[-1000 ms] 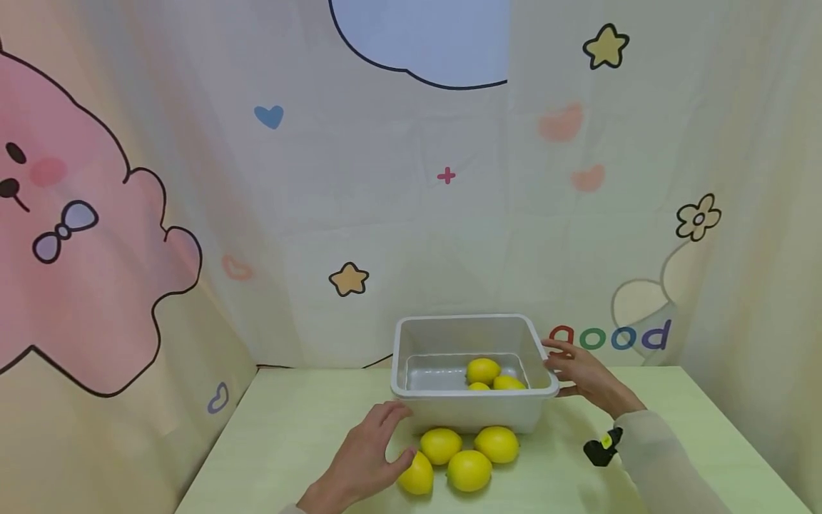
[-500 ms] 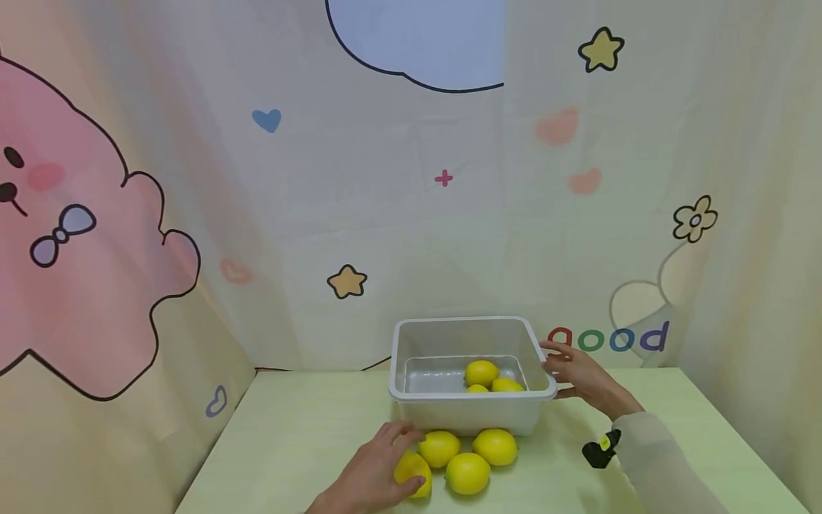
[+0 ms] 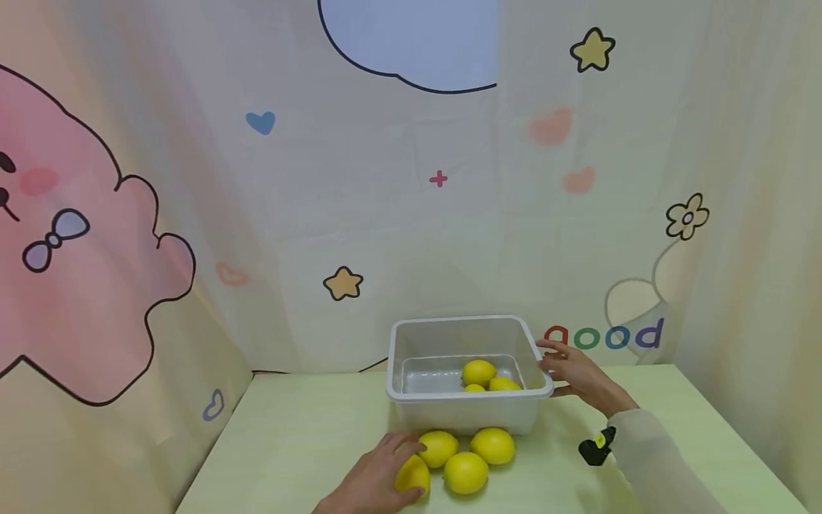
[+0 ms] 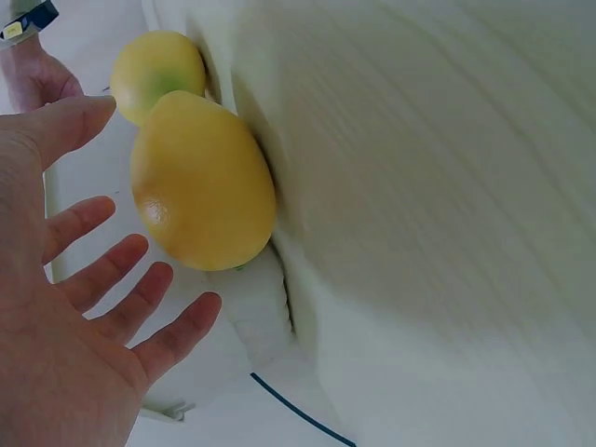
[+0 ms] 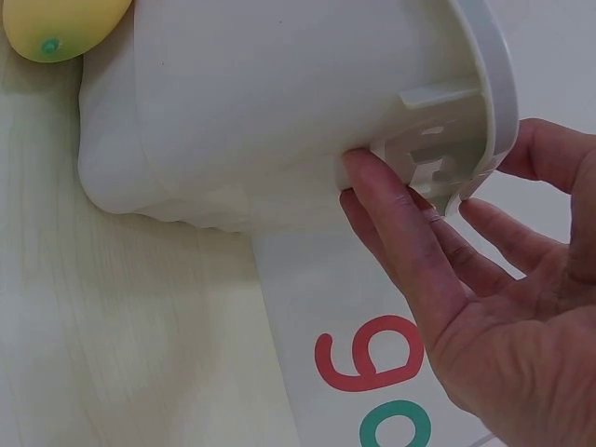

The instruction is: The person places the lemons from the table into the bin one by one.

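Observation:
My left hand (image 3: 379,475) is held around the leftmost lemon (image 3: 414,475) in front of the bin. In the left wrist view, its fingers are spread beside a large-looking lemon (image 4: 200,186), and a gap shows between the fingers and the fruit. A white plastic bin (image 3: 465,412) stands upright with three lemons (image 3: 479,373) visible inside. My right hand (image 3: 581,377) holds the bin's right rim; in the right wrist view, one digit presses the outer wall (image 5: 233,112) below the rim while the other fingers reach around the rim.
Further lemons (image 3: 465,472) lie close together before the bin on the pale green table (image 3: 308,428). A printed curtain (image 3: 385,214) hangs right behind the bin. A black device (image 3: 597,447) is on the right wrist.
My left hand has moved down and right from the bin's front left corner to the leftmost lemon. The right hand has stayed at the rim. The head view shifts slightly.

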Tool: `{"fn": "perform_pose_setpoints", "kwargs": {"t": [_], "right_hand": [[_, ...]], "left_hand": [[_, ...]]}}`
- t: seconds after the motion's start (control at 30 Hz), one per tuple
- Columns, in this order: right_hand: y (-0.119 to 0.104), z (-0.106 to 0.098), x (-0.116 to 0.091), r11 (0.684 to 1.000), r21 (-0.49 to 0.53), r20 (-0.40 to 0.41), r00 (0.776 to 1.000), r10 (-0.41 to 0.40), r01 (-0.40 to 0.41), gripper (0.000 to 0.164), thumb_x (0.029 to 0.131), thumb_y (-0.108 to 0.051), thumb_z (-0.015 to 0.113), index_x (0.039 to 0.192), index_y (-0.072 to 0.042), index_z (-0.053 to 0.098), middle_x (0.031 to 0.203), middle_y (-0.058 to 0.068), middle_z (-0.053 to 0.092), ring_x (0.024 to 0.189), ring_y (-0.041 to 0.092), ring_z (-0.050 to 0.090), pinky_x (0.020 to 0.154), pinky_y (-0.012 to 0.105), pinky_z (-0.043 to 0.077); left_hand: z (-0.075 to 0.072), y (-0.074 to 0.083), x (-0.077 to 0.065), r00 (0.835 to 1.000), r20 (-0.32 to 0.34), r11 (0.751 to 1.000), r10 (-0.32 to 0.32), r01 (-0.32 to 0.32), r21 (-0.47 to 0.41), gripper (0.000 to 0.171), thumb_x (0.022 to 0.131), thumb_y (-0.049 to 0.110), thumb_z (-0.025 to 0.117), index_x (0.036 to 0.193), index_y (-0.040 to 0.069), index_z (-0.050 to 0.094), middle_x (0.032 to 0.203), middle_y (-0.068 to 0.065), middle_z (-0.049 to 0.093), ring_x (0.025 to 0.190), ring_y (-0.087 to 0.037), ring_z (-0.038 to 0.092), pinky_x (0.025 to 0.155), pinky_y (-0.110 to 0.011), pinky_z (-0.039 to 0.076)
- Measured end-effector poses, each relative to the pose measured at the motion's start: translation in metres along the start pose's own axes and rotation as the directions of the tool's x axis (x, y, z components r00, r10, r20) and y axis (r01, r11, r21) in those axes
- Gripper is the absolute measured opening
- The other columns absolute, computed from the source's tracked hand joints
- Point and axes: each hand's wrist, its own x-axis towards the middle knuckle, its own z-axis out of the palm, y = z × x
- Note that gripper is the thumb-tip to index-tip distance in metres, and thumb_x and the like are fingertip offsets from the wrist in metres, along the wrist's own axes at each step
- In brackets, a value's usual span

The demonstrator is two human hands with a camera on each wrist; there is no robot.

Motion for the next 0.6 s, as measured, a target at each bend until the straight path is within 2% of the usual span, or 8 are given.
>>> {"fn": "perform_pose_setpoints", "kwargs": {"t": [0.23,0.37,0.6], "right_hand": [[0.0003,0.0011,-0.0022,1.0,-0.004,0.001,1.0,-0.009,0.009,0.059,0.095,-0.027,0.05,0.147,-0.015,0.025,0.141,0.025,0.039,0.108,0.032,0.059,0.081,0.045,0.056],[0.0004,0.001,-0.003,1.0,0.008,0.01,1.0,-0.012,0.012,0.06,0.095,-0.026,0.05,0.147,-0.015,0.024,0.143,0.025,0.035,0.11,0.035,0.058,0.081,0.046,0.056],[0.0009,-0.001,-0.0023,1.0,0.013,0.024,1.0,-0.021,0.02,0.062,0.094,-0.027,0.051,0.148,-0.015,0.022,0.143,0.025,0.035,0.112,0.035,0.057,0.082,0.046,0.055]], "left_hand": [[0.0058,-0.0015,0.0013,0.999,0.046,1.0,-0.01,0.009,0.013,0.056,0.078,0.054,0.065,0.128,0.035,0.049,0.138,0.006,0.043,0.125,-0.015,0.043,0.09,-0.039,0.051],[0.0085,-0.0023,0.0022,0.997,0.068,1.0,-0.02,0.019,0.016,0.055,0.079,0.054,0.064,0.128,0.036,0.048,0.138,0.007,0.042,0.124,-0.014,0.043,0.092,-0.039,0.05],[0.0108,-0.0036,0.0038,0.998,0.061,1.0,-0.018,0.017,0.023,0.052,0.079,0.053,0.065,0.125,0.035,0.05,0.134,0.007,0.043,0.12,-0.012,0.044,0.088,-0.035,0.051]]}}
